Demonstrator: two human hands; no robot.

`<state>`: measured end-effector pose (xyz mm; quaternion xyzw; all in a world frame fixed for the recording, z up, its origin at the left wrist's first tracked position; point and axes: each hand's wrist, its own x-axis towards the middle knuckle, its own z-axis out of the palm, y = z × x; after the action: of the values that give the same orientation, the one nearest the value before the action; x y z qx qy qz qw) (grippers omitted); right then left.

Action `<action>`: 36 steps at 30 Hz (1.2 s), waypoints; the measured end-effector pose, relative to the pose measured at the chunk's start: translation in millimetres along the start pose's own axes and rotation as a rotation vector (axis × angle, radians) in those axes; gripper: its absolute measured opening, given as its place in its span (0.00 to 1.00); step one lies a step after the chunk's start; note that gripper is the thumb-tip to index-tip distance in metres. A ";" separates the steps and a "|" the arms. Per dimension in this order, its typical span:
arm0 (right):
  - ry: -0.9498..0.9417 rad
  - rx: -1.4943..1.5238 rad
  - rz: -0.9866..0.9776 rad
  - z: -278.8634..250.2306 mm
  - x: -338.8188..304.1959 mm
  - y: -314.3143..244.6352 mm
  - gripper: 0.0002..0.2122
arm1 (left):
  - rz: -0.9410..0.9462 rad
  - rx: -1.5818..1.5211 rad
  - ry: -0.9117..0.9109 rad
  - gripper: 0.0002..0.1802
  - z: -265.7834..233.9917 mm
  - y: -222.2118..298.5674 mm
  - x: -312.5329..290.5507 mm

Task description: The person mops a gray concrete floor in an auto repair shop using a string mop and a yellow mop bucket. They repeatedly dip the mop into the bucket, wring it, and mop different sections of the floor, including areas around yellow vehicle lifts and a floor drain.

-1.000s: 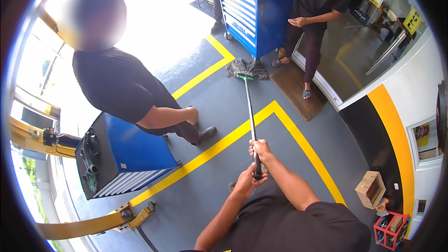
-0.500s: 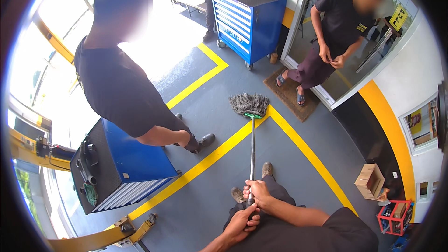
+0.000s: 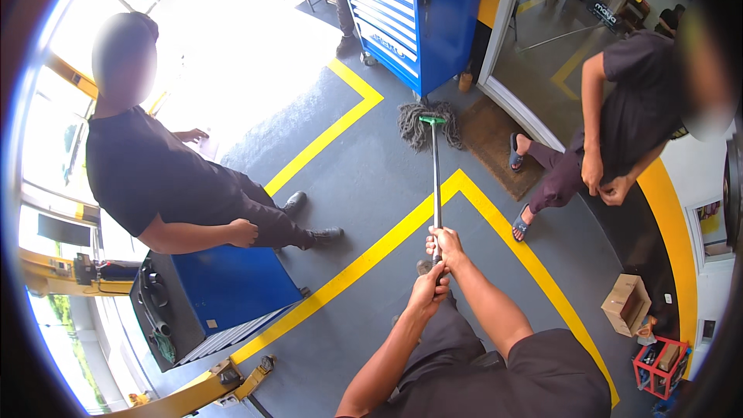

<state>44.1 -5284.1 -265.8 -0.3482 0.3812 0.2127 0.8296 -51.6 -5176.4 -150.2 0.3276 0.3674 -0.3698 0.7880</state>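
I hold a mop [image 3: 436,178] with a long metal handle, a green clamp and grey strings. My right hand [image 3: 444,245] is wrapped around the handle, arm stretched forward. Just below it, nearer my body, my left hand [image 3: 428,289] grips the handle's dark end. The mop's grey strings [image 3: 418,125] lie on the floor beyond the corner of the yellow line, close to a brown doormat [image 3: 503,147] and in front of a blue tool cabinet [image 3: 445,23].
At the left a person [image 3: 178,162] in dark clothes stands by another blue cabinet [image 3: 232,286]. On the right a second person [image 3: 627,101] in sandals steps past the doormat. A cardboard box [image 3: 625,306] and a red crate [image 3: 658,368] sit at the right wall. A yellow lift arm [image 3: 186,395] lies lower left.
My hands have pushed the mop forward, its strings now farther off near the cabinet. The person at the right has stepped off the doormat to the right; the left person has shifted left.
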 end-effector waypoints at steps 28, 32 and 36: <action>-0.288 -0.522 0.852 -6.3 -415.3 303.9 0.16 | -0.091 -0.439 0.159 0.20 -189.8 -255.9 -460.5; -0.258 -0.520 0.648 -0.2 -395.9 301.9 0.13 | -0.010 -0.390 0.180 0.20 -166.3 -228.0 -437.5; -0.240 -0.608 0.524 0.2 -326.3 255.0 0.12 | 0.032 -0.399 0.124 0.20 -149.7 -202.5 -361.2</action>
<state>-315.4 -5142.4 -117.0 -0.4412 0.2772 0.5584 0.6456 -433.6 -5038.4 19.8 0.1932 0.4757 -0.2563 0.8190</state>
